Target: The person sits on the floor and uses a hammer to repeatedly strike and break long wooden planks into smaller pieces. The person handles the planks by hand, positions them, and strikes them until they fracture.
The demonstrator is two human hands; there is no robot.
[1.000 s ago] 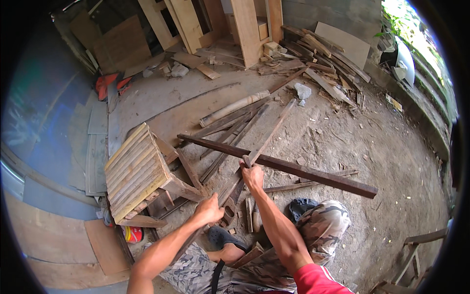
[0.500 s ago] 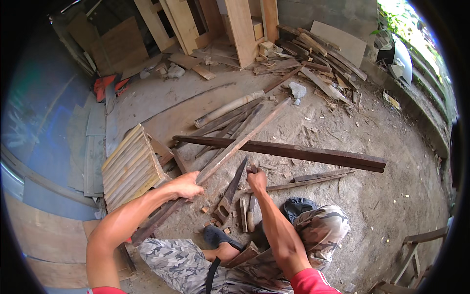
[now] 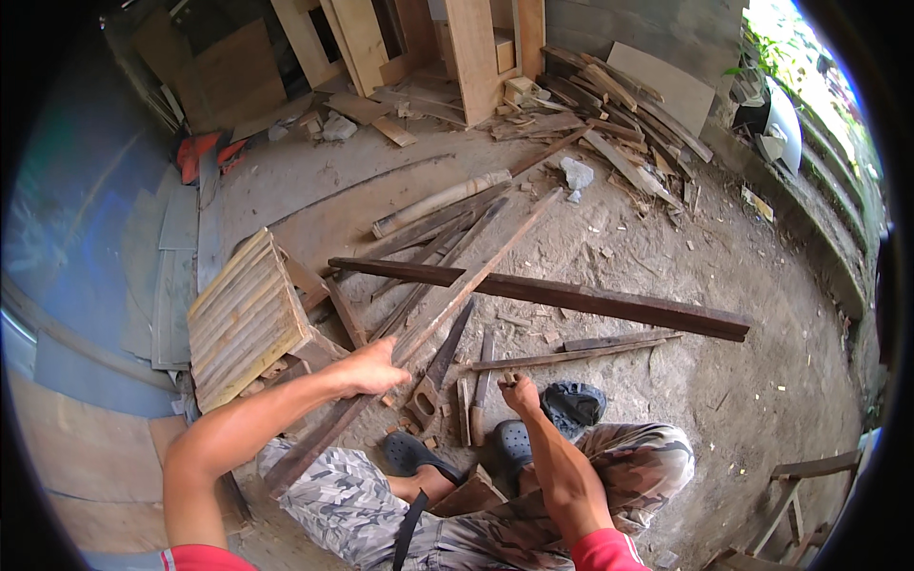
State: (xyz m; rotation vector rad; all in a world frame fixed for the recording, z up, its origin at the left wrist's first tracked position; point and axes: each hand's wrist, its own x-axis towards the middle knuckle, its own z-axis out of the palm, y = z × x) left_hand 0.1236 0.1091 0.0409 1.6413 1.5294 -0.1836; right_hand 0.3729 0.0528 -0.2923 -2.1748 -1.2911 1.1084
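Observation:
A long, narrow wooden plank [image 3: 493, 251] slants from my lap out toward the far right. My left hand [image 3: 377, 367] is closed around it near its lower part. The plank crosses over a dark wooden beam [image 3: 609, 302] lying on the ground. My right hand [image 3: 520, 394] is closed, apart from the plank; a small thing seems to be at its fingertips, too small to name. Between my hands lie a handsaw [image 3: 429, 393] with a wooden handle and a flat-bladed tool [image 3: 478, 411], also wooden-handled. Dark clogs [image 3: 409, 455] are on my feet.
At left stands a slatted wooden crate [image 3: 249, 314]. Thin wood strips [image 3: 581, 355] and a dark crumpled thing [image 3: 574, 407] lie right of my hands. A scrap-wood pile [image 3: 628, 114] sits at the back, a wooden stool [image 3: 795, 500] at lower right.
My right hand has drawn back toward me and to the right, uncovering the flat-bladed tool's blade. My left hand stays on the plank, which has shifted slightly.

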